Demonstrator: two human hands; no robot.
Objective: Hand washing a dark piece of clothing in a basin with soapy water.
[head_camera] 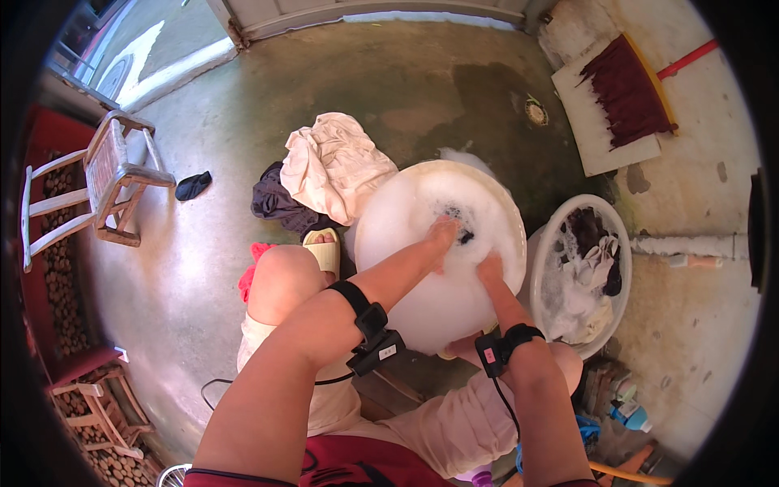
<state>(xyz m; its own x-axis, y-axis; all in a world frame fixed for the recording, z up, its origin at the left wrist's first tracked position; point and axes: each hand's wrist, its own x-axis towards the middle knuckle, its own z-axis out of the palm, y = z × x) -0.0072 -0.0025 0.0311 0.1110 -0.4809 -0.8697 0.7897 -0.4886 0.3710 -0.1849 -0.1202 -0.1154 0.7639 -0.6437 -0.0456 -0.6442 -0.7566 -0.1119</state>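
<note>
Before me stands a round basin (395,292) heaped with white suds. My left hand (444,234) is partly sunk in the foam, beside a small piece of dark cloth (465,236) that shows through it. Lower and to the right, my right hand (490,266) dips into the suds with its fingers covered. Foam hides what either hand may hold. A cream garment (335,161) and a dark garment (277,198) lie on the floor against the basin's left side. On the right, a second white tub (627,255) contains wet dark and pale clothes in suds.
A wooden chair (131,173) and a black cloth item (193,185) are at the left. A red-handled mop (633,91) leans at the upper right near a floor drain (537,112). A blue-capped bottle (633,417) lies at the lower right.
</note>
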